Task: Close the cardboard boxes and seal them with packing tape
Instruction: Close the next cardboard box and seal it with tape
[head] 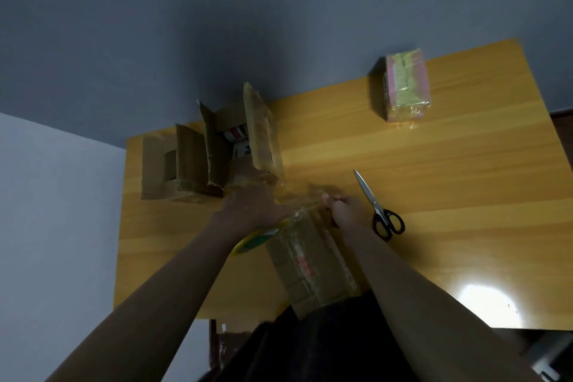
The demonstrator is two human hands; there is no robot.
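Over the box (310, 260), left hand (248, 208) grips a half-hidden tape roll (257, 240); right hand (344, 208) pinches blurred tape.

Scissors (378, 205) with black handles lie closed on the wooden bench (449, 183), just right of the right hand (344, 206), blades pointing away.

Closed brown cardboard box (310, 263) lies at the tabletop's near edge, clear tape glinting along its top. The yellow-cored tape roll (257, 239) sits at its left side. Far left, an open box (214, 149) stands with flaps up. Far right, a taped box (407, 84) rests sealed.
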